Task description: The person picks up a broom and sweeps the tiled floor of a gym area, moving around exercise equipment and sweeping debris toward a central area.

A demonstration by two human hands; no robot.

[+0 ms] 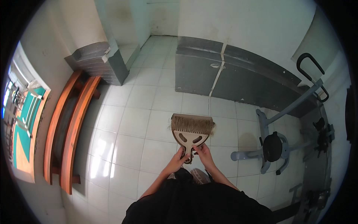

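A beige, fan-shaped hand brush [191, 136] is held out in front of me, its short handle toward my body. Brown, frayed bristles spread along its far side, past a row of small teeth. Two slots are cut through its body. A pale strip runs along the far edge of the bristles; whether it belongs to the brush I cannot tell. My left hand [176, 160] is closed on the left of the handle. From the other side, my right hand [204, 155] grips the base of the head, thumb toward the handle. Some of the fingers are hidden behind it.
Pale floor tiles [130, 123] lie beneath. Along the left wall stands an orange-brown wooden bench [80, 130], below a window. To the right is a grey exercise machine [272, 147] with black handles. A dark grey low wall [197, 72] runs ahead.
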